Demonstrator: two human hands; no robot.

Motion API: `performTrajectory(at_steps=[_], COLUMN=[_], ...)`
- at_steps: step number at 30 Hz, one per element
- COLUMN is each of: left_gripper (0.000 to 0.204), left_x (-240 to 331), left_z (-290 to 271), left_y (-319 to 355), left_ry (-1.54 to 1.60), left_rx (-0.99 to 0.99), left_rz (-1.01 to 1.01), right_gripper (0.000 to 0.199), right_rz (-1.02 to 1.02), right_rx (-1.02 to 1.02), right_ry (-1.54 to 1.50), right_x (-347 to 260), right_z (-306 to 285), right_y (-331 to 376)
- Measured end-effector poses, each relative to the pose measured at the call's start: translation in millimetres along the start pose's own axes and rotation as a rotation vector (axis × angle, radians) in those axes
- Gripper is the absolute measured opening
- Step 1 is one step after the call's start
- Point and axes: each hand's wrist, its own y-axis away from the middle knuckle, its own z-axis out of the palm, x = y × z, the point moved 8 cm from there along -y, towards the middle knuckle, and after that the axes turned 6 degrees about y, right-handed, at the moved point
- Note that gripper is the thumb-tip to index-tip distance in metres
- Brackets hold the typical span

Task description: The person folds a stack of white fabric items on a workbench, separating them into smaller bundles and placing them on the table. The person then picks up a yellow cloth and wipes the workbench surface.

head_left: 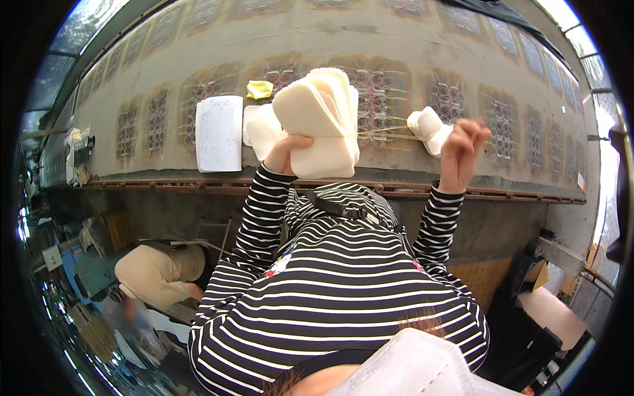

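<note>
My left hand (284, 153) grips a thick stack of cream, soft-looking pads (316, 122), thumb across the front, holding it upright above the table. A thin yellowish elastic band (384, 131) crosses the stack and stretches rightward to my right hand (460, 155), which is raised with its fingers curled around the band's end. Just left of that hand lies a smaller cream bundle (432, 132), pinched in at its middle. More cream pads (263, 132) rest on the table behind my left hand, partly hidden by the stack.
The long grey table (277, 46) carries rows of dark printed grid patterns. White sheets of paper (219, 135) lie at the left, near a crumpled yellow piece (259, 89). A brown rail (218, 187) runs along the near edge. Another person (162, 270) sits behind at the left.
</note>
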Motion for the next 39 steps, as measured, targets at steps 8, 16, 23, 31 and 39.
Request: performTrajectory(at_steps=[8,16,23,31,39], left_gripper=[0.07,0.056,0.05,0.033,0.047], left_x=[-12,-23,-55,-87,-90], left_z=[19,-1,13,-42,1], left_y=[-3,4,-14,-62,-48], left_ry=[-0.15,-0.445,-1.06,-1.647,-0.655], left_rx=[-0.18,-0.165,-0.272,-0.382,-0.109], left_rz=[0.012,-0.358,-0.519,-0.079,-0.066], right_gripper=[0.081,0.108,0.067,0.039,0.067], right_rz=[-0.124,0.53,0.818,0.231,-0.124], right_rx=[0.119,-0.087,-0.483,-0.764,0.559], right_ry=[1.272,1.348,1.791,2.372,1.729], right_x=[45,122,135,120,30], right_z=[-66,-58,-37,-35,-97], right_y=[-30,-9,-6,17,61])
